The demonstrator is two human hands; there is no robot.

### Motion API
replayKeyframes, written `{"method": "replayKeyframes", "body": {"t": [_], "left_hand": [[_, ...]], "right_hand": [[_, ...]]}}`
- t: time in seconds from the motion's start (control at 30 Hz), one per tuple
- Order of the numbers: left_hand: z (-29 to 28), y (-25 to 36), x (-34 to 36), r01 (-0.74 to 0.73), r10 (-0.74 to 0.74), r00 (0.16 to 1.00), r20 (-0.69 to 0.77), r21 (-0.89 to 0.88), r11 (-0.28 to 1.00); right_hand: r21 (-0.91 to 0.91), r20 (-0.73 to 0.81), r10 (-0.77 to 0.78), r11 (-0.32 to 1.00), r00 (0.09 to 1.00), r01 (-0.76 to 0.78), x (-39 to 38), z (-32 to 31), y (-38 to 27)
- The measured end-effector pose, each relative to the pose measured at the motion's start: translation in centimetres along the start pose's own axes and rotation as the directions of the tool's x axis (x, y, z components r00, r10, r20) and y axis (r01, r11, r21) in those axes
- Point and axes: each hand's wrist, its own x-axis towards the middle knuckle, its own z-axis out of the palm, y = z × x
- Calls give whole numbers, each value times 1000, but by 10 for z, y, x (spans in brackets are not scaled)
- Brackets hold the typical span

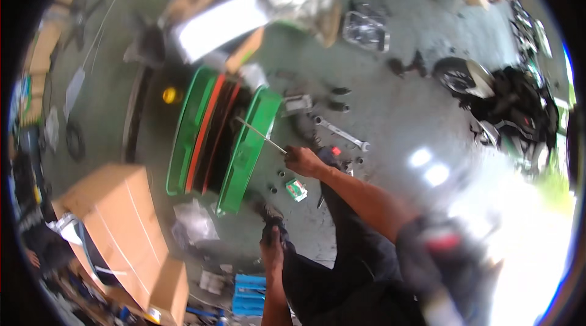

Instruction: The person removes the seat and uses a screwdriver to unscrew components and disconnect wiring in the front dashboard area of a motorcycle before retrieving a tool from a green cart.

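Observation:
In my right hand (303, 161) is one end of a thin, pale metal rod (261, 133), with my fingers wrapped round it. The rod slants up and left across the near green side of a green metal assembly (245, 161). Its far tip lies by the dark gap between the two green sides. Within that gap stand an orange strip (204, 131) and dark layers. My left hand (273, 242) is low, beside my dark trouser leg and just below a shoe (273, 211). Its fingers are mostly hidden, and I cannot make out whether it holds anything.
A large wrench (343, 134), several sockets and a small green-and-white box (296, 190) lie on the floor around my right hand. Cardboard boxes (116, 222) stand at lower left, near a clear plastic bag (194, 222). A yellow round object (170, 95) lies left; a motorcycle (506, 103) stands far right.

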Motion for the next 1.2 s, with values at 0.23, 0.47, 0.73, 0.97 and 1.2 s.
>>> {"method": "replayKeyframes", "body": {"t": [0.23,0.47,0.73,0.97,1.2], "left_hand": [[-115,12,-88,-294,351,935,42,643,707],[-107,84,-118,-206,367,928,-58,741,639],[115,257,-130,-570,320,821,472,700,430],[367,310,-121,-712,227,700,677,688,141],[548,309,-146,-615,-46,770,637,720,-321]], "right_hand": [[502,-380,618,763,688,-409,-178,-66,90],[646,-223,726,610,650,-460,-376,-107,121],[915,9,845,209,535,-346,-526,-153,174],[949,-174,935,243,309,-201,-551,-255,233],[647,-761,530,584,374,489,-570,-441,244]]}}
